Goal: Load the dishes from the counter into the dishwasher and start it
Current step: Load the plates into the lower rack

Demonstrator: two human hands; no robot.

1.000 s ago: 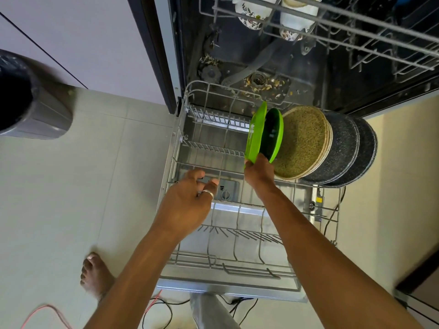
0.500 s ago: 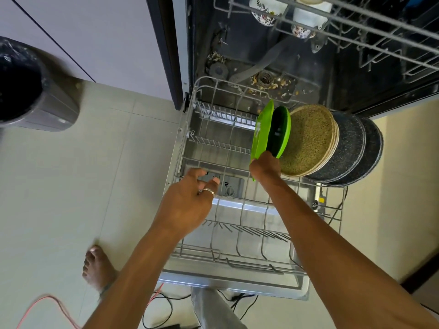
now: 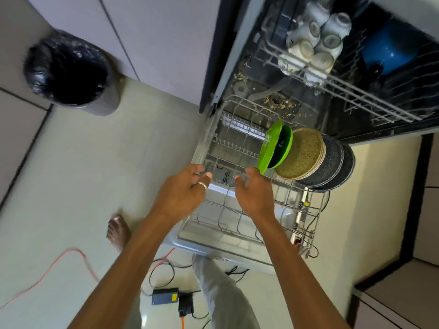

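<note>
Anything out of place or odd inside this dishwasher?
Yes. Food scraps lie scattered around the filter on the dishwasher floor, behind the lower rack, so the tub looks dirty. The green plates and other dishes stand upright in a row; nothing looks spilled or broken.

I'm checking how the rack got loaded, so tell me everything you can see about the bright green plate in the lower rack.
The green plate looks like glossy bright plastic with a raised rim and a small pale mark on its face. It stands on edge in the lower rack, first in a row, with a second green dish right behind it. It leans slightly. The right hand is open just below its bottom edge; whether they touch is unclear.
</note>
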